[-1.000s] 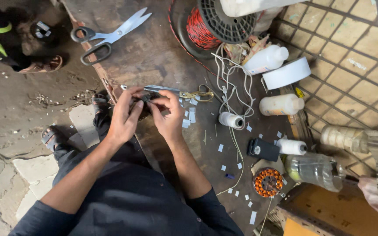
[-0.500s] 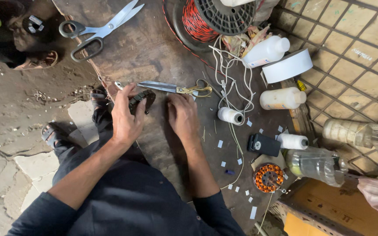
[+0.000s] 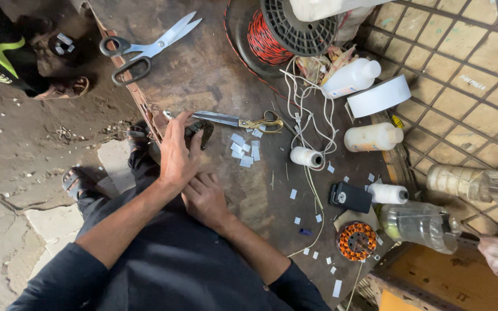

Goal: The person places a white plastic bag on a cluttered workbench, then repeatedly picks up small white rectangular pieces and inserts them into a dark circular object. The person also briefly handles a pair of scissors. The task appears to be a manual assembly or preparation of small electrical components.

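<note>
The left hand (image 3: 178, 151) lies over a small dark part (image 3: 198, 133) at the near edge of the worktable (image 3: 214, 75), fingers curled about it — how firmly, I cannot tell. The right hand (image 3: 204, 198) rests just beneath it, loosely closed, nothing visible in it. Just beyond lie gold-handled scissors (image 3: 234, 120) and scattered white paper slips (image 3: 243, 150) — a thread spool (image 3: 305, 156) beside them.
</note>
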{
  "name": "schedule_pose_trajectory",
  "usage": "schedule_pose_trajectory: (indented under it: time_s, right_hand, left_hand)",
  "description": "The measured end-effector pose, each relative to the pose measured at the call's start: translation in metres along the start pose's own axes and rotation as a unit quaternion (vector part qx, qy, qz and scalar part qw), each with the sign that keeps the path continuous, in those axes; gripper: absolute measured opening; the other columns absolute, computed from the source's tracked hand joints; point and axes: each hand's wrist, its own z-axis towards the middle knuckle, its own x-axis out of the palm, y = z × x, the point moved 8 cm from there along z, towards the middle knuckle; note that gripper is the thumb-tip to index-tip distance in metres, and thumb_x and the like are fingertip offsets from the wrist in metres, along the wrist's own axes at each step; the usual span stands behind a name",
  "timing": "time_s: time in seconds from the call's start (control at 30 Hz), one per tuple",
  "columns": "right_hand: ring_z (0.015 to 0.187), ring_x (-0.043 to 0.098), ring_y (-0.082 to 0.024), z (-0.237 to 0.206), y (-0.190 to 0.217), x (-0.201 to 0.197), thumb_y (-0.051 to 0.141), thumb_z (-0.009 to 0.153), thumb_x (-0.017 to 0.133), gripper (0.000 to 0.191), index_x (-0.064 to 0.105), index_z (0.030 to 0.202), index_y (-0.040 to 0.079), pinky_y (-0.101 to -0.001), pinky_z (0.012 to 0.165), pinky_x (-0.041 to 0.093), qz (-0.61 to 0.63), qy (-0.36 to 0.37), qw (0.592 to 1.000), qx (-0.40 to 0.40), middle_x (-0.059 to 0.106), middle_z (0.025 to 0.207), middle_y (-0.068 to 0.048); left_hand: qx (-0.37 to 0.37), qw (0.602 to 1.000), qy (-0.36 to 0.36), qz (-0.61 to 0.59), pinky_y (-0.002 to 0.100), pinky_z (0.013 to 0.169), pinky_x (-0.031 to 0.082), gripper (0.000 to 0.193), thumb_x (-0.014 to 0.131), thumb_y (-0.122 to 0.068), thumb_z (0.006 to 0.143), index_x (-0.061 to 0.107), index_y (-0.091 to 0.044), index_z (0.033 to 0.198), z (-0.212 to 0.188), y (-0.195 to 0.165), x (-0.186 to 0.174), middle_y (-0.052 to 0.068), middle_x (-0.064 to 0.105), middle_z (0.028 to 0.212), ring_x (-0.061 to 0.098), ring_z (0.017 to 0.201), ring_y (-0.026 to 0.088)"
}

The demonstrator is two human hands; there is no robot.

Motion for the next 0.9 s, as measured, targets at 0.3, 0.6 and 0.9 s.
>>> schedule_pose_trajectory:
  time_s: [0.3, 0.6, 0.9]
  right_hand:
    - [0.090, 0.067, -0.015, -0.013, -0.114, -0.013, -0.008, 0.084, 0.075, 0.016, 0.074, 0.100, -0.005, -0.0264, 0.078, 0.055, 0.370, -0.175, 0.852, 0.327, 0.067, 0.115, -0.008]
    - [0.097, 0.067, -0.012, 0.015, -0.119, 0.011, -0.010, 0.088, 0.074, 0.016, 0.073, 0.104, -0.008, -0.0242, 0.083, 0.056, 0.546, -0.229, 0.756, 0.279, 0.064, 0.121, -0.009]
    - [0.086, 0.065, -0.010, 0.026, -0.127, 0.016, -0.010, 0.090, 0.072, 0.003, 0.073, 0.092, -0.007, -0.0217, 0.075, 0.053, 0.501, -0.290, 0.769, 0.273, 0.070, 0.109, -0.010]
  left_hand:
    - [-0.010, 0.995, 0.095, -0.002, 0.044, 0.089, 0.051, 0.037, 0.071, -0.012, 0.092, 0.060, 0.001, 0.125, 0.020, -0.008, -0.009, 0.020, 0.065, 0.109, 0.064, 0.102, 0.038]
    - [0.003, 0.997, 0.014, -0.073, 0.040, 0.095, 0.048, 0.015, 0.056, -0.004, 0.104, 0.062, 0.001, 0.117, 0.006, -0.005, -0.009, 0.018, 0.060, 0.112, 0.060, 0.106, 0.036]
    - [0.059, 0.992, 0.092, -0.058, 0.041, 0.102, 0.046, 0.020, 0.054, 0.008, 0.095, 0.066, 0.000, 0.109, 0.016, -0.009, -0.009, 0.019, 0.058, 0.122, 0.057, 0.117, 0.037]
